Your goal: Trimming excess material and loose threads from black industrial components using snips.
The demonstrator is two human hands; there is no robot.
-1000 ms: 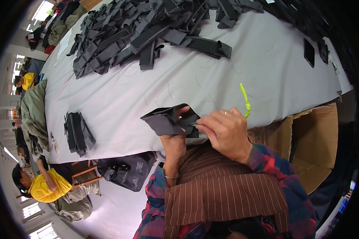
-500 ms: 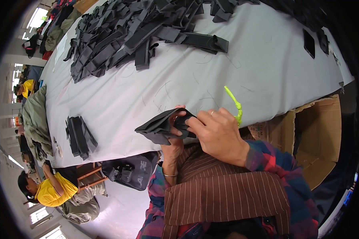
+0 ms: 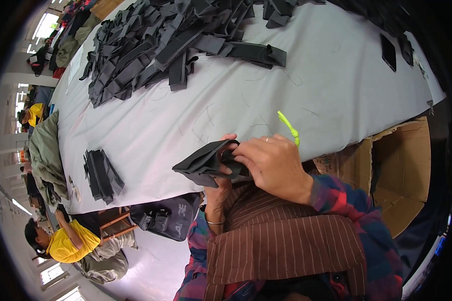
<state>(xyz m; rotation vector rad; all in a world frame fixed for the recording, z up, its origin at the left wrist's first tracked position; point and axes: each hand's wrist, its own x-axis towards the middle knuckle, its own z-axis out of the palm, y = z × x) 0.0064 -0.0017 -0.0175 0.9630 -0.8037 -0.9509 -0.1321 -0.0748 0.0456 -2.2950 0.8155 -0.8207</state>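
Observation:
A folded bundle of dark grey fabric pieces (image 3: 198,163) is held just above the near edge of the table. My left hand (image 3: 219,193) is closed around it from below, with the thumb on its near side and a fingertip showing at the top. My right hand (image 3: 273,163) pinches the bundle's right end, its fingertips partly hidden in the folds. From behind the right hand sticks out a knotted neon yellow-green strip (image 3: 289,128); its lower end is hidden.
A big heap of dark fabric strips (image 3: 145,55) covers the table's far left. A small stack of them (image 3: 103,175) lies near the left edge. A black phone (image 3: 388,53) lies far right, above an open cardboard box (image 3: 402,170). A person in yellow (image 3: 75,241) sits at left.
My right hand has shifted slightly left and its fingers now lie over the bundle's upper edge. Less of the yellow-green strip shows. The bundle has moved slightly right and down.

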